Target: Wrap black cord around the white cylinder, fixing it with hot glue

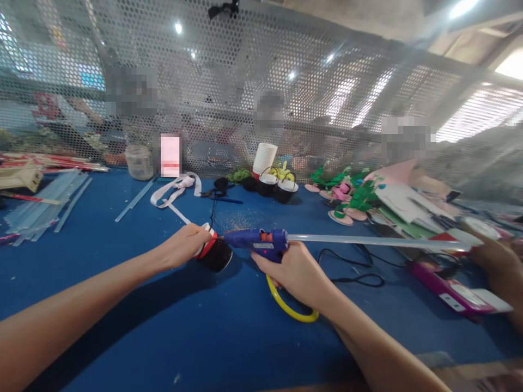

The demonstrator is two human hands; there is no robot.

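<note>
My left hand (188, 246) is closed around the rim end of a small cup (216, 256), tilted on its side, with a black lower part, a red band and a white edge. My right hand (296, 272) grips a blue glue gun (257, 242), its nozzle pointing left at the cup's red band; whether the tip touches the cup I cannot tell. A long clear glue stick (376, 241) sticks out of the gun's back. Below the right hand hangs a yellow ring-shaped piece (288, 311). From the cup, a white ribbon (161, 198) runs back over the blue table.
Loose glue sticks (43, 204) lie at the left. A clear jar (139, 162), a stack of white cups (265, 158) and black cups (286, 190) stand at the back. Green plant-like pieces (362, 193), papers (408, 207) and a purple power strip (449, 288) are right, near another person's hand (494, 253).
</note>
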